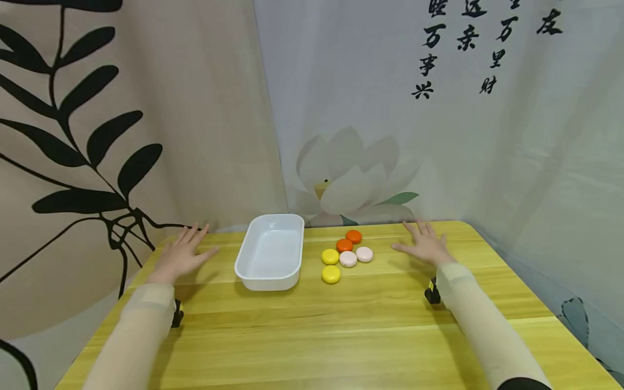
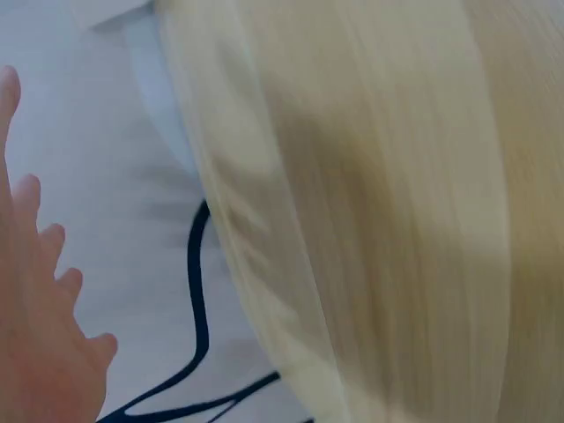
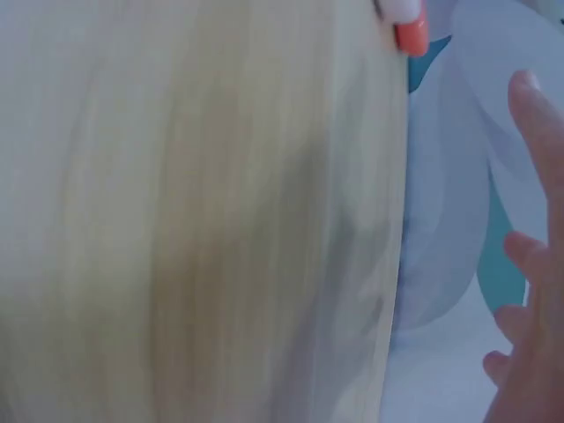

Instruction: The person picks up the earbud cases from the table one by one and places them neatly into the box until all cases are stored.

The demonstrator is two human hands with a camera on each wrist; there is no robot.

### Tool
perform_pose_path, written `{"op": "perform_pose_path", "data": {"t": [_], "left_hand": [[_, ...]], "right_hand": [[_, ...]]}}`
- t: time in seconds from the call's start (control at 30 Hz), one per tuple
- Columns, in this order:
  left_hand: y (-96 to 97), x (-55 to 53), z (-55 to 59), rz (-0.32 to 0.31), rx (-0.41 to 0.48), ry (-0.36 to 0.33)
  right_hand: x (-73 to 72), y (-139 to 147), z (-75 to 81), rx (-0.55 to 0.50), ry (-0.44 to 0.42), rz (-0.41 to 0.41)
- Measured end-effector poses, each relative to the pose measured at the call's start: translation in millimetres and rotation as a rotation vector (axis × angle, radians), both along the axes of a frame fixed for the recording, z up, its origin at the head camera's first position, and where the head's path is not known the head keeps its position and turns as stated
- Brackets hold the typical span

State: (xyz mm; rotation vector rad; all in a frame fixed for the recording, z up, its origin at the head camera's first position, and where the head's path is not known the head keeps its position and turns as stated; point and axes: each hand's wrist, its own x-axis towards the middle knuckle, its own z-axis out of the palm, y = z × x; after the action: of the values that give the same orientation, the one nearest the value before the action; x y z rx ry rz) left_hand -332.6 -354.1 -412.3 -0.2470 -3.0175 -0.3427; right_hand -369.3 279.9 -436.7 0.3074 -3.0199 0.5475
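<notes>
My left hand hovers over the left side of the table with fingers spread, holding nothing. To its right stands a white rectangular dish, with nothing inside. My right hand, also spread and holding nothing, is over the right side. Between the dish and that hand lies a small cluster of smooth, rounded discs: two orange discs, two yellow discs and two pale pink discs. In the right wrist view, an orange disc shows near the table edge, apart from the fingers.
The yellow wood-grain table ends at a far edge close behind the dish and discs. Beyond it hangs a printed cloth with dark leaves, a lotus and black characters. Small black devices sit at both wrists.
</notes>
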Motion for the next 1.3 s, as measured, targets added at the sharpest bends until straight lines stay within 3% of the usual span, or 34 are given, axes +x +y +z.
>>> {"op": "perform_pose_path", "data": {"t": [0.13,0.47,0.63,0.77,0.9,1.07,1.3], "left_hand": [[5.8,-5.0,2.1,-0.006,0.117,-0.033],[28.2,-3.3,22.1,-0.003,0.514,-0.151],[35.3,-5.8,19.2,-0.003,0.789,-0.209],[39.9,-8.6,13.1,0.038,0.957,-0.259],[44.6,-7.9,6.4,0.053,1.045,-0.302],[51.4,-4.8,1.0,0.063,1.069,-0.319],[56.1,-3.4,-7.8,0.110,1.135,-0.359]], "right_hand": [[-0.9,-6,-0.2,-0.098,-0.027,0.020],[-2.8,-17,1.3,-0.671,-0.169,0.087],[-5.7,-28,-3.5,-0.898,-0.231,0.083],[-7.4,-42,-8.2,-1.011,-0.256,0.049],[-7.9,-53,-14.1,-1.116,-0.289,0.040],[-9.1,-61,-23.3,-1.210,-0.328,0.045],[-8.5,-70,-36.0,-1.247,-0.343,0.023]]}}
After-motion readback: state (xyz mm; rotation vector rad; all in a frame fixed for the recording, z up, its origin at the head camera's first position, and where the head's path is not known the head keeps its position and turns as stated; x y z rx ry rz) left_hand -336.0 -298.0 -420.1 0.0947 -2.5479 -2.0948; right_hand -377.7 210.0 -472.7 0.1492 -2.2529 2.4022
